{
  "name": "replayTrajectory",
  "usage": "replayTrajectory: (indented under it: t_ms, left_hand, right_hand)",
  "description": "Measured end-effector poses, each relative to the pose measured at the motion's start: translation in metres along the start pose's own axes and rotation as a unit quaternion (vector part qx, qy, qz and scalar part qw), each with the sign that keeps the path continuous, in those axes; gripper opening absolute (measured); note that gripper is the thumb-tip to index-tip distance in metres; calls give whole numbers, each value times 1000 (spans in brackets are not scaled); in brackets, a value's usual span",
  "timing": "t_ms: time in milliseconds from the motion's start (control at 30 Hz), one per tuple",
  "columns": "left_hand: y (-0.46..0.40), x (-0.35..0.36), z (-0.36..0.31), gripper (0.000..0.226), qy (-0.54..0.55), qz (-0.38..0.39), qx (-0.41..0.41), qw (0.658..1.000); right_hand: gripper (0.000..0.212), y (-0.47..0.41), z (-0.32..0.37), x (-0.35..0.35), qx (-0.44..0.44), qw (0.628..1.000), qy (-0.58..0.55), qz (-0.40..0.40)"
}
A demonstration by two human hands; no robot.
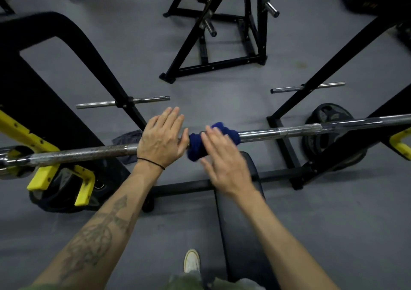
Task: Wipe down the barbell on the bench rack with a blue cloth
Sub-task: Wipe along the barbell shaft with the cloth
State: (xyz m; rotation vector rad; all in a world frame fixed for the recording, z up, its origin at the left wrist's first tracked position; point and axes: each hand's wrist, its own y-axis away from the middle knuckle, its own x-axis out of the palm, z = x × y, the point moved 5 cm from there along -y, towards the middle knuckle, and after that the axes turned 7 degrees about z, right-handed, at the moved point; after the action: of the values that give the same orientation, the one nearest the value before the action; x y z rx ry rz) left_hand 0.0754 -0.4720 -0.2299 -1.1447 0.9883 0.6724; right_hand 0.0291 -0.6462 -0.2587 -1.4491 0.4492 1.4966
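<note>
Blue cloth (213,140) bunched on the barbell (289,131).
Your blurred right hand (224,163) hides part of it, fingers straight; left hand (161,138) lies flat.

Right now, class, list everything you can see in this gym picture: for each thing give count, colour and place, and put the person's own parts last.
barbell: one, silver, across the rack from left to right
blue cloth: one, dark blue, wrapped on the bar at its middle
bench: one, black pad, below the bar
yellow rack hooks: yellow, at both ends of the bar
weight plate: one, black, leaning on the floor at right
plate tree: one, black frame, behind
shoe: one, white, bottom centre
left hand: flat on the bar beside the cloth
right hand: open, over the cloth, blurred
</note>
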Motion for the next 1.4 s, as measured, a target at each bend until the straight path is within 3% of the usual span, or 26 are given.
replayTrajectory:
  t_ms: [33, 100, 167, 200, 300, 367, 400, 467, 533, 567, 667, 767, 833, 900, 1033, 1133, 1233, 1300, 1400]
  left_hand:
    - [-1, 0, -1, 50, 2, 8, -4, 1000]
    - [0, 0, -1, 51, 0, 21, -11, 1000]
    - [0, 1, -1, 50, -6, 25, -14, 1000]
    - [-1, 2, -1, 49, -4, 29, -13, 999]
    - [-2, 1, 1, 51, 10, 55, -2, 998]
    - [-4, -1, 0, 55, 35, 83, -23, 996]
    - [-6, -3, -2, 57, 62, 98, -61, 991]
    - [-11, -1, -10, 57, 122, 118, -145, 975]
    - [-13, 4, -26, 53, 114, 103, -158, 975]
    - [-13, 5, -33, 48, 93, 74, -143, 983]
    - [-7, 2, -39, 34, 42, -29, -81, 995]
    - [-6, -2, -41, 35, 10, -84, -60, 995]
    - [-8, -5, -44, 34, 21, -82, -81, 993]
    - [-11, -6, -43, 31, 34, -62, -106, 992]
    - [-18, -2, -36, 33, 58, 38, -156, 985]
    - [-30, -4, -33, 44, 73, 173, -202, 961]
    - [-40, 3, -26, 41, 107, 273, -226, 929]
    - [-41, 1, -24, 42, 105, 258, -226, 933]
    - [-34, -2, -31, 50, 92, 139, -206, 964]
  right_hand:
    - [58, 6, -21, -6, 16, 1000, 10, -16]
    - [57, 20, -51, -16, 143, 987, -12, -77]
    - [61, 16, -41, -10, 262, 955, -72, -122]
    - [65, 6, -24, -5, 271, 949, -103, -121]
    - [69, -8, 13, 2, 104, 990, -89, -36]
    - [61, -3, -14, -8, 11, 999, -24, -27]
    - [58, 3, -36, -13, 23, 999, -1, -40]
    - [56, 15, -74, -25, 150, 985, -7, -80]
    - [58, 15, -67, -24, 272, 953, -50, -125]
    - [62, 9, -48, -18, 284, 947, -80, -130]
    - [69, -4, 10, -1, 124, 987, -91, -38]
    - [64, 0, -16, -10, -13, 1000, -7, 6]
    - [59, 10, -55, -20, 23, 999, 14, -19]
    - [55, 22, -86, -31, 123, 990, 3, -65]
    - [62, 6, -49, -16, 278, 948, -90, -124]
    - [70, -11, 17, 0, 150, 983, -100, -25]
    - [63, -4, -9, -9, 13, 1000, -22, 15]
    - [58, 4, -56, -22, 52, 998, 17, -12]
    - [60, 15, -80, -29, 243, 966, -22, -87]
